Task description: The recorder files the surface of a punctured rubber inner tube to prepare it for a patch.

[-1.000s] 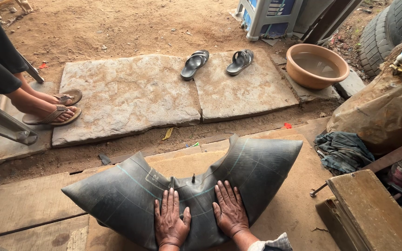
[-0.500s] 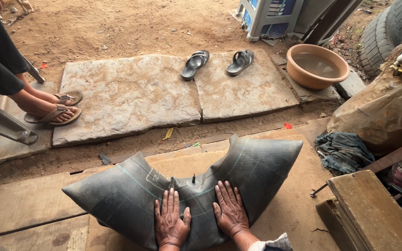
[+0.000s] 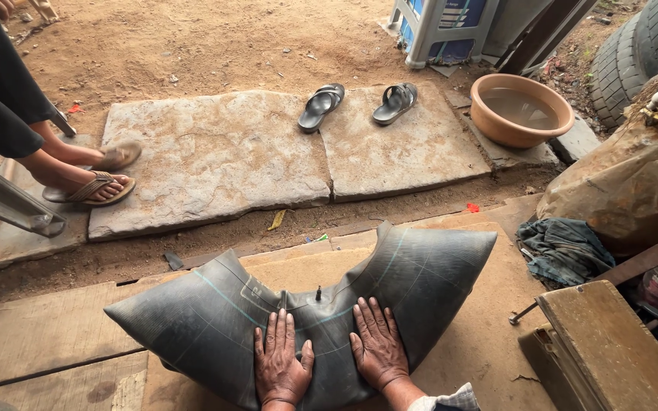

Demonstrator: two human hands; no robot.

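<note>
A large black rubber inner tube point(image 3: 215, 320) lies bent into a wide U on a wooden platform point(image 3: 32, 342), its small valve stem point(image 3: 317, 292) sticking up at the middle. My left hand point(image 3: 279, 361) lies flat on the tube just below the valve, fingers spread. My right hand point(image 3: 378, 346) presses flat beside it, to the right of the valve. Neither hand grips anything.
Another person's sandalled feet point(image 3: 89, 179) stand on stone slabs point(image 3: 215, 152) at far left. A pair of dark sandals point(image 3: 356, 103), a tan basin of water point(image 3: 522, 109), tyres point(image 3: 641, 46), a blue rag point(image 3: 561, 247) and a wooden box point(image 3: 611, 350) lie around.
</note>
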